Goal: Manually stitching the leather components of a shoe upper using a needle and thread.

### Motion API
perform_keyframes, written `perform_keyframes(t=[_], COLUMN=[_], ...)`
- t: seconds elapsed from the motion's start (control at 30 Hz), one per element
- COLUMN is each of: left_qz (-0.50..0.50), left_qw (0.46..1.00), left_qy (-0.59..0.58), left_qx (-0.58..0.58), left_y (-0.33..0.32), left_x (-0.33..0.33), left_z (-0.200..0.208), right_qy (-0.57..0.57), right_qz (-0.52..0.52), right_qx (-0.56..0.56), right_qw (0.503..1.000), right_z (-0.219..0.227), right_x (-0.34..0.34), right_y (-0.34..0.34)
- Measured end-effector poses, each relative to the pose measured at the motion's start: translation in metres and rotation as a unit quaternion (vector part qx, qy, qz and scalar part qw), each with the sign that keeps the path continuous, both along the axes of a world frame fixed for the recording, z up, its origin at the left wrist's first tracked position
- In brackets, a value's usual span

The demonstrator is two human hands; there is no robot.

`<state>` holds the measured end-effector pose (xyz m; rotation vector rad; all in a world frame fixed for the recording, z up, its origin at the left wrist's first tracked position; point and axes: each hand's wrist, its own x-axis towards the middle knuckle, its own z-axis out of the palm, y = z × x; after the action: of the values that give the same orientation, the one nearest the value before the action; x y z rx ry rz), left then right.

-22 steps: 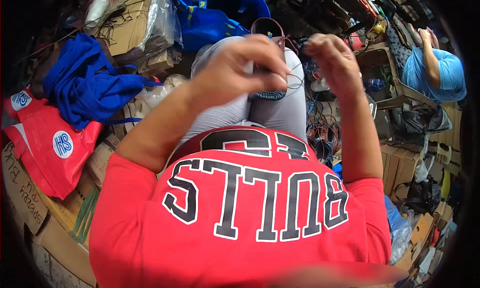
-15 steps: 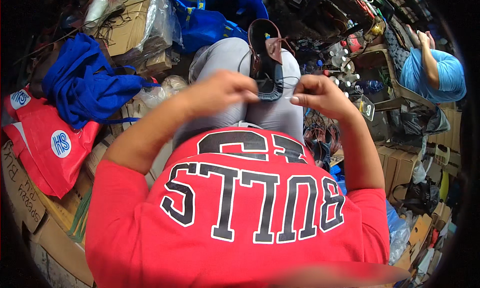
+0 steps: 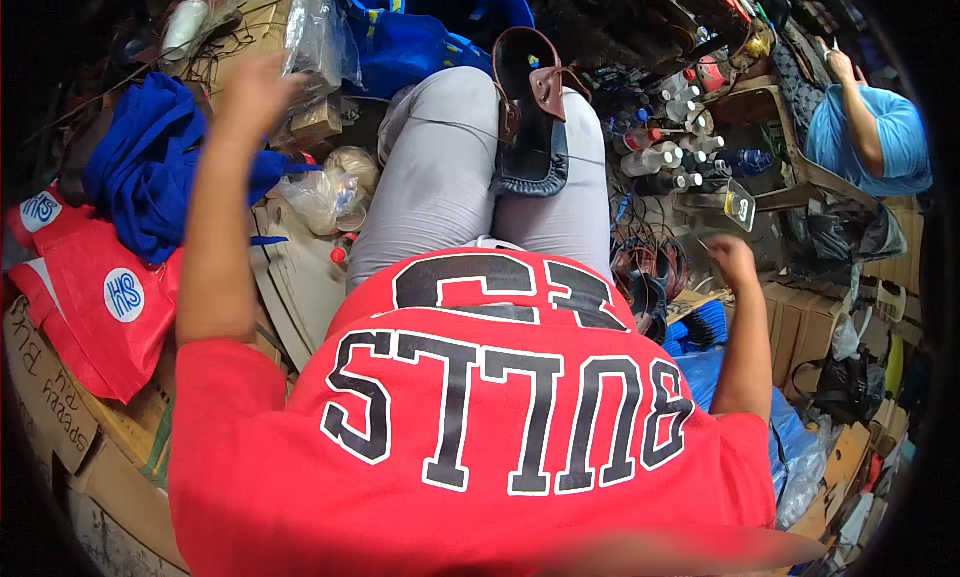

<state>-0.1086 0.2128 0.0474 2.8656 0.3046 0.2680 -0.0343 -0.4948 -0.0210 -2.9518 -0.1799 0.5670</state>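
One shoe (image 3: 541, 127) lies across my grey trousers (image 3: 440, 192), my hands well apart.
My lap seems to prop it, sparing both hands; thin dark thread (image 3: 455, 129) crosses the cloth on either side. My left hand (image 3: 255, 97), far left, is blurred, so I cannot tell its grip; my right hand (image 3: 735, 262), nearer, right, has bent fingers, whether grasping anything I cannot tell.
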Motion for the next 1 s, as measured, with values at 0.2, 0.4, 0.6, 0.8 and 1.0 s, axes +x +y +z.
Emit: perform_keyframes(t=[0.2,0.4,0.6,0.8,1.0], left_qz=[-0.338,-0.361,-0.374,-0.409,-0.428], left_qw=[0.905,0.896,0.873,0.832,0.827], left_qy=[-0.024,-0.003,0.129,0.169,0.196], left_qx=[-0.259,-0.261,-0.287,-0.335,-0.308], left_y=[-0.184,-0.204,-0.207,-0.206,-0.202], left_x=[0.033,0.066,0.079,0.078,0.074], left_z=[-0.038,-0.035,-0.041,-0.044,-0.043], right_qy=[0.002,0.057,0.067,0.047,-0.058], right_qz=[0.174,0.206,0.233,0.19,0.221], right_qx=[0.373,0.383,0.397,0.418,0.413], right_qw=[0.911,0.899,0.885,0.887,0.882], right_z=[0.05,0.05,0.036,0.027,0.029], right_x=[0.017,0.035,0.032,0.012,-0.005], right_y=[0.24,0.274,0.272,0.269,0.271])
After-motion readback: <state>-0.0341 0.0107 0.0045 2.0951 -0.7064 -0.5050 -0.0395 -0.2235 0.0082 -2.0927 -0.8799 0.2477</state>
